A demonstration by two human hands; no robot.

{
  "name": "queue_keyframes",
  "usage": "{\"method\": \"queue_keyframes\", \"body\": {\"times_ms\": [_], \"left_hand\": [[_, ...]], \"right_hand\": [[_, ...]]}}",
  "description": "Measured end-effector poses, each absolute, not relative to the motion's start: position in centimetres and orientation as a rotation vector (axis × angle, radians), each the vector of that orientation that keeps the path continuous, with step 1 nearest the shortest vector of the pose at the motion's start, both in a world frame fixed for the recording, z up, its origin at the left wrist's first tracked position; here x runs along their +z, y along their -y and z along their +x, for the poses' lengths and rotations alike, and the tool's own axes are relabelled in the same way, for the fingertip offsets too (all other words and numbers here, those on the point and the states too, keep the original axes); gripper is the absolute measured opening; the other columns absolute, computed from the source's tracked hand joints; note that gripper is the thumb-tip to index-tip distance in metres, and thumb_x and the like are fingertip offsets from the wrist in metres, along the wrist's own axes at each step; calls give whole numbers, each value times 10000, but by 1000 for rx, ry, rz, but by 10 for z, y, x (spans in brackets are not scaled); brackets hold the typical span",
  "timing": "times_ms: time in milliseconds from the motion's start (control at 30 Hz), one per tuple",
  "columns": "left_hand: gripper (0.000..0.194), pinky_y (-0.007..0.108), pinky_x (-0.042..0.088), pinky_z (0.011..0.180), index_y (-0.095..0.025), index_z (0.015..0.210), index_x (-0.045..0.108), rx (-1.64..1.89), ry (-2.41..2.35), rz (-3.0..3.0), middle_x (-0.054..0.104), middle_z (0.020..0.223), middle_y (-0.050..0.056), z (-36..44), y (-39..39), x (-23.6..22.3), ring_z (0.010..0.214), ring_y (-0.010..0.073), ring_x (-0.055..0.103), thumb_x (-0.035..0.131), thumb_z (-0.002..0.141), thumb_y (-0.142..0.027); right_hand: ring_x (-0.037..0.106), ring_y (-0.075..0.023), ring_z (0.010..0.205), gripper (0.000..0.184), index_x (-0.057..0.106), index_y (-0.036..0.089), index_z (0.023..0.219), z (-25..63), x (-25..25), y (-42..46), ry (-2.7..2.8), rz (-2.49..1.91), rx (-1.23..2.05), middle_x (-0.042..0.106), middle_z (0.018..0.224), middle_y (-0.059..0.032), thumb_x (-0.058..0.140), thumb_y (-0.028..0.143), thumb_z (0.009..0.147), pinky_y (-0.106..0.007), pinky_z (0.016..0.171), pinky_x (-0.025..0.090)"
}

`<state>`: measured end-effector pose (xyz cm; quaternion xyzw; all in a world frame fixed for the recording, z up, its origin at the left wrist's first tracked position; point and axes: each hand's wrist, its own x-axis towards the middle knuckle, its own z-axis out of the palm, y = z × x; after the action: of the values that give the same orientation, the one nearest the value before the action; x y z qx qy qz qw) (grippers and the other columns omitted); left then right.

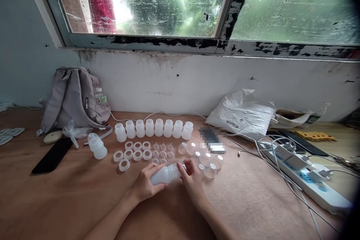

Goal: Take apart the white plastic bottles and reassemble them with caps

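My left hand (145,183) has its fingers wrapped round a frosted bottle (164,175), held tilted just above the table (70,210), around the middle of its near edge. My right hand (191,180) is pinching at the bottle's top end, though the piece there is kinda blurry, maybe a clear cap. White rings (128,154) lie just past my left hand.

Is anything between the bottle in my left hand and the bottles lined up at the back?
Yes. Small clear pieces lie on the table between the held bottle and the row of bottles. Pale rings lie left of those pieces, clear cups to the right.
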<state>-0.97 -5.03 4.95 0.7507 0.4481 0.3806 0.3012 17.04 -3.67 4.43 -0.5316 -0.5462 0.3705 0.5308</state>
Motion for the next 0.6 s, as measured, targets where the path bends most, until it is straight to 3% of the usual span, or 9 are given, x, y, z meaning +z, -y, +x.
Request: {"method": "queue_keyframes", "body": {"times_ms": [200, 600], "left_hand": [[498, 315, 453, 786, -228, 1078, 565, 962, -1160, 1953, 567, 964, 62, -9, 48, 48, 857, 208, 548, 666, 606, -349], [472, 308, 449, 777, -215, 1057, 568, 891, -1136, 1943, 546, 927, 57, -14, 47, 65, 837, 199, 543, 659, 615, -352]], "right_hand": [[439, -128, 535, 284, 514, 185, 676, 168, 42, 37, 1535, -1240, 846, 508, 585, 10, 428, 420, 811, -238, 506, 327], [472, -129, 511, 221, 507, 187, 766, 161, 38, 40, 1589, -1222, 886, 539, 610, -2, 407, 375, 827, -239, 499, 344]]}}
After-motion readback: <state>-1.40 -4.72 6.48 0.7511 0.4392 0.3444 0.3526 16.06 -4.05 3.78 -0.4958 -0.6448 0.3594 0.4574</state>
